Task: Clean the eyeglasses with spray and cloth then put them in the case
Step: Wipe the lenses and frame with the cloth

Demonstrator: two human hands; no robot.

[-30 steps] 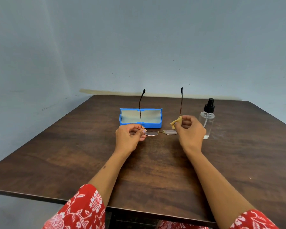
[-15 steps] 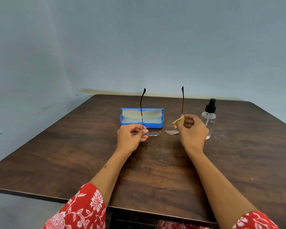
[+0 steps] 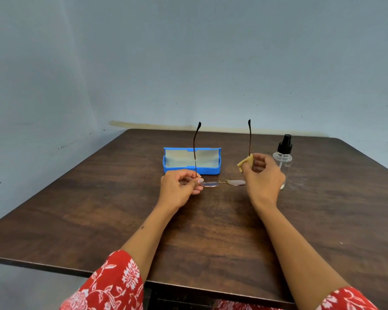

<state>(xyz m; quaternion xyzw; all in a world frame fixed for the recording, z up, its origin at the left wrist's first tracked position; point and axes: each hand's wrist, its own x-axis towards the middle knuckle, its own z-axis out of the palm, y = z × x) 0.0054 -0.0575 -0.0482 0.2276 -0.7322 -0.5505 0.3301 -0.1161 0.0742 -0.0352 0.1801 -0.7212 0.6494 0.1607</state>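
The thin metal-framed eyeglasses [image 3: 221, 182] are held lenses down over the table, both temples pointing up. My left hand [image 3: 179, 186] pinches the frame at its left hinge. My right hand [image 3: 263, 175] pinches a small yellow cloth [image 3: 246, 163] around the lower part of the right temple. The open blue case [image 3: 192, 161] with a pale lining lies on the table just behind the glasses. A clear spray bottle [image 3: 283, 159] with a black pump top stands upright right behind my right hand.
The dark wooden table [image 3: 99, 209] stands in a corner of grey-blue walls. Its front edge runs just above my red flowered sleeves [image 3: 112, 285]. Bare wood stretches to the left, to the right and in front of the hands.
My right hand with the cloth has slid a little up the right temple. The left hand and the glasses have stayed almost still.
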